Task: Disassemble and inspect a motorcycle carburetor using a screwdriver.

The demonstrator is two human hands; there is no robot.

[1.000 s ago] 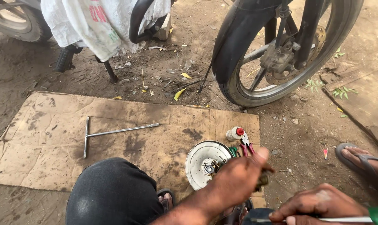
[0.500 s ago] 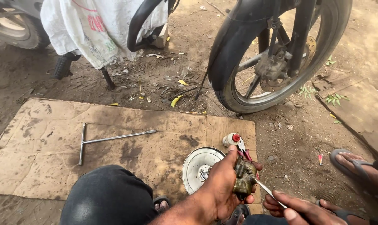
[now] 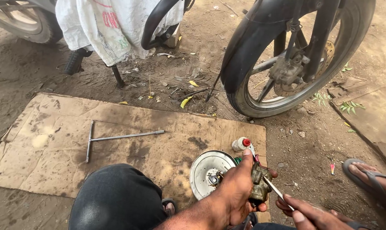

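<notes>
Bare dirt ground [image 3: 312, 140] carrying a flattened, oil-stained cardboard sheet [image 3: 129, 140]. On the sheet: a metal T-handle wrench [image 3: 116, 137] at left, a round metal plate [image 3: 210, 172] and a small red-capped bottle [image 3: 240, 144] near its right edge. Yellow leaves [image 3: 186, 101] lie on the dirt.

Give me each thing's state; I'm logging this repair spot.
Left hand: gripping a grimy metal part.
Right hand: holding a thin rod against that part.
T-handle wrench: lying flat on the cardboard, untouched.
Round metal cover: lying on the cardboard.
Small bottle: lying down, red cap on.
Motorcycle wheel: upright, mounted.
</notes>
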